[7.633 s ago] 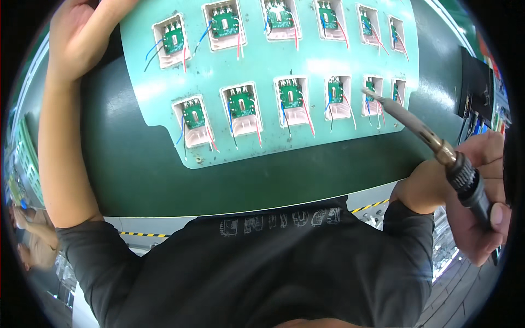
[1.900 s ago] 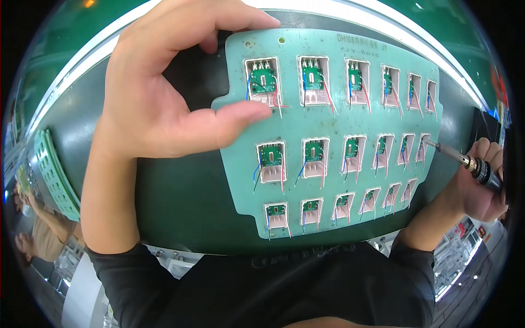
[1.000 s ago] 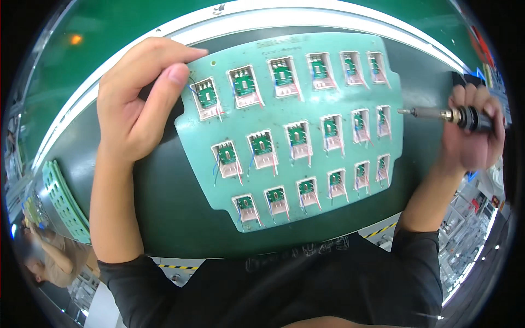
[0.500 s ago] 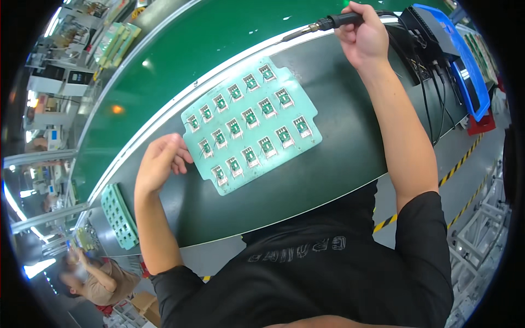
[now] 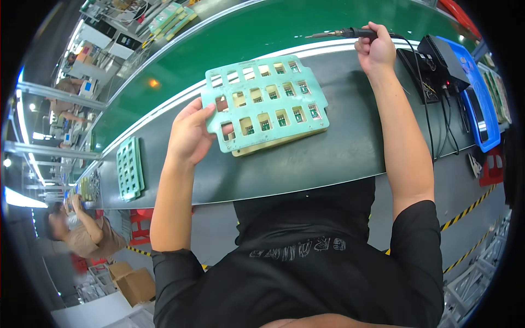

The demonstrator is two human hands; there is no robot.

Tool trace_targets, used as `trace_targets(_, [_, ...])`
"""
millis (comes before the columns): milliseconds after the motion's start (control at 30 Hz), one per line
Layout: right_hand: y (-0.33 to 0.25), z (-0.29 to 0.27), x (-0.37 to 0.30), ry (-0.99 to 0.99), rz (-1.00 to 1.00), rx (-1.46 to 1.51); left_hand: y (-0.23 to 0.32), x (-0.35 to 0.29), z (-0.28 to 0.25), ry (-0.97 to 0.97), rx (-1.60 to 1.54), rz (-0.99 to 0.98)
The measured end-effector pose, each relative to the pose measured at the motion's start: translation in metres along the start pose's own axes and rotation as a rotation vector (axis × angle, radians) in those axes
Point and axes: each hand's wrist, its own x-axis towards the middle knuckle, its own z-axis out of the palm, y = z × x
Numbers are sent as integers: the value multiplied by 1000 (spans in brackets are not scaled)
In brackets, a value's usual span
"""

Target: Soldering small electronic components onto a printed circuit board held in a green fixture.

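A pale green plate [image 5: 257, 82] with rows of rectangular windows is tilted up at its left end, and my left hand [image 5: 188, 131] grips that end with thumb on top and fingers beneath. Under it lies a cream-coloured base [image 5: 281, 142], its near edge exposed. Small green circuit boards [image 5: 314, 113] show through many of the windows. In my right hand [image 5: 378, 52], closed around the black handle, is a soldering iron [image 5: 342, 34]. Its tip points left, held over the green belt beyond the plate and touching nothing.
A black soldering station [image 5: 445, 63] with cables stands at the right, beside a blue tray [image 5: 495, 131]. More green windowed plates [image 5: 130, 169] lie at the left of the bench. A green conveyor belt [image 5: 262, 27] runs along the far side. Another person [image 5: 90, 232] works at far left.
My left hand has taken hold of the green plate and lifted its left end from the base. My right hand still holds the soldering iron. The whole view has shifted.
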Motion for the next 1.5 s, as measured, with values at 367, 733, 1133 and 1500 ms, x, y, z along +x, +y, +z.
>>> trace_targets(367, [-1,-3,16,-134,167,122,-9,-15,-52,90,-343,257])
trace_targets(733, [12,-7,13,-180,153,16,-5,-135,-304,1066,-370,590])
trace_targets(1133, [1,-10,7,-115,117,35,-29,-115,-165,1000,1265,464])
trace_targets(1500, [6,-9,-4,-104,-2,90,-81,-7,1,193,1507,883])
